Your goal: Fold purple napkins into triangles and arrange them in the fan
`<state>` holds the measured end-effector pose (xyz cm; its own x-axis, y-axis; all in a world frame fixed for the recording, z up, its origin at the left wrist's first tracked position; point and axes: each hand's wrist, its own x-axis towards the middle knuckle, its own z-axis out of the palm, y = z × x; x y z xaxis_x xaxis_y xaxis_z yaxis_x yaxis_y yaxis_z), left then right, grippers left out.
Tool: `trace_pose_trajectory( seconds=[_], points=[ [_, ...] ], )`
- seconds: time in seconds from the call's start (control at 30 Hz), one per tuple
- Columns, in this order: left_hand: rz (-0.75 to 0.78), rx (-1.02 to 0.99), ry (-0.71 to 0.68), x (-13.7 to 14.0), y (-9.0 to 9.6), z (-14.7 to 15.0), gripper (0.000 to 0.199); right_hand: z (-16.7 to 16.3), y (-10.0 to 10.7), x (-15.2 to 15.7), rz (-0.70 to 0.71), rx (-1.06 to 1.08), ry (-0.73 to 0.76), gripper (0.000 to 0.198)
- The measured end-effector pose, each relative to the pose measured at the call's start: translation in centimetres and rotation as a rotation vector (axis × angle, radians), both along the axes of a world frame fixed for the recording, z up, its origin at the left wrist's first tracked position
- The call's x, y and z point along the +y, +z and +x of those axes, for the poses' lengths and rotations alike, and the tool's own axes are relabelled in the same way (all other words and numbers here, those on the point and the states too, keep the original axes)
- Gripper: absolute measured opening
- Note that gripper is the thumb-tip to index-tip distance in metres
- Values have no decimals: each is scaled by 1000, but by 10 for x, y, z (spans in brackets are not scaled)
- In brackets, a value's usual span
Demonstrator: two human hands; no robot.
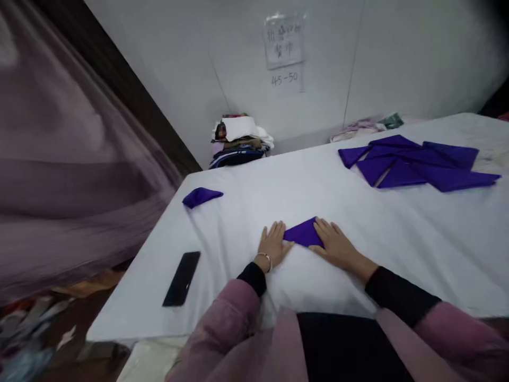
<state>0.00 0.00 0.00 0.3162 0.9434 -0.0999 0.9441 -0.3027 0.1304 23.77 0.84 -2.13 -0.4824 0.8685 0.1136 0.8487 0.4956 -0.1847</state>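
A folded purple cloth napkin [304, 233] lies in front of me on the white-covered table [254, 196], its point angled up and to the right. My left hand [274, 243] rests flat at its left end, fingers stretched out, with a bracelet on the wrist. At the right end, my right hand [333, 243] presses down with its fingers extended and covers that edge. Both hands touch the cloth without gripping it.
Another folded purple napkin [201, 197] lies at the left edge, with a black phone [182, 279] nearer me. Several purple folded napkins [413, 163] overlap at the back right. Stacked clothes [238, 143] and more fabric [361, 127] sit by the wall.
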Motion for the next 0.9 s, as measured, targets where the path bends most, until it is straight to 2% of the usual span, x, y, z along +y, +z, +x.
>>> trace_pose_trajectory(
  seconds=[0.1, 0.2, 0.37, 0.47, 0.67, 0.8, 0.9],
  points=[
    [-25, 4, 29, -6, 1, -21, 64, 3, -4, 1, 21, 31, 11, 80],
    [5, -82, 63, -10, 2, -32, 57, 5, -8, 2, 40, 44, 28, 79],
    [139, -349, 106, -3, 2, -23, 38, 6, -12, 4, 45, 29, 28, 79],
    [160, -416, 129, 5, 1, -13, 22, 5, -11, 4, 44, 24, 24, 79],
    [172, -390, 200, 12, 1, -12, 13, 6, -8, 3, 41, 27, 30, 80],
    [169, -352, 161, 10, 1, -15, 12, 6, -9, 3, 40, 25, 27, 80],
    [183, -257, 73, 8, 1, -19, 18, 7, -11, 3, 44, 22, 30, 80]
  ],
)
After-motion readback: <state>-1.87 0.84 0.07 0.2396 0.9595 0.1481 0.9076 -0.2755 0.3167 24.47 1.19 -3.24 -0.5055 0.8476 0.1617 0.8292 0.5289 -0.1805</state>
